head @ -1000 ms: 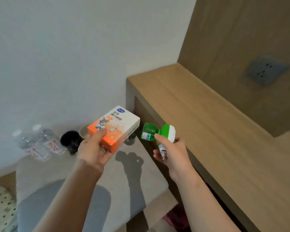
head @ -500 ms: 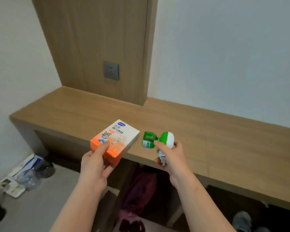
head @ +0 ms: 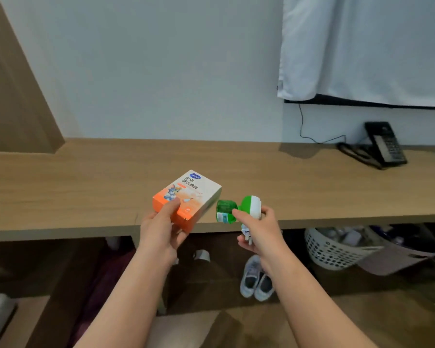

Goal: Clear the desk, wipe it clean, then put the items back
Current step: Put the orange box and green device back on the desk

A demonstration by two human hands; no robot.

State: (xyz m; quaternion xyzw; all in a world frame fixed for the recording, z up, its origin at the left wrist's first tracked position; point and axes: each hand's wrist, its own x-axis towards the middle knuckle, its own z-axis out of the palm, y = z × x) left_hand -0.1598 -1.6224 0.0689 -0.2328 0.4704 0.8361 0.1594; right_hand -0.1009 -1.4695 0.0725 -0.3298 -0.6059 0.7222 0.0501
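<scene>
The left hand [head: 161, 231] gripped an orange-and-white box [head: 189, 194], thumb pressed on its printed top face and fingers curled underneath; the box hung tilted just above the front edge of the wooden desk [head: 86, 184], near the middle. The right hand [head: 260, 229] was clamped round a green-and-white plug-in vaporiser [head: 246, 207], forefinger lying along its neck; its green bottle pointed left, just beside the box's near corner, also over the front edge; whether the two touched could not be told. A black telephone [head: 384, 146] sat by the desk's back edge toward the right end; a white cloth [head: 362, 46] hung on the wall above it. Under the desk stood a white perforated basket [head: 329, 252] and a pair of pale shoes [head: 256, 280].
</scene>
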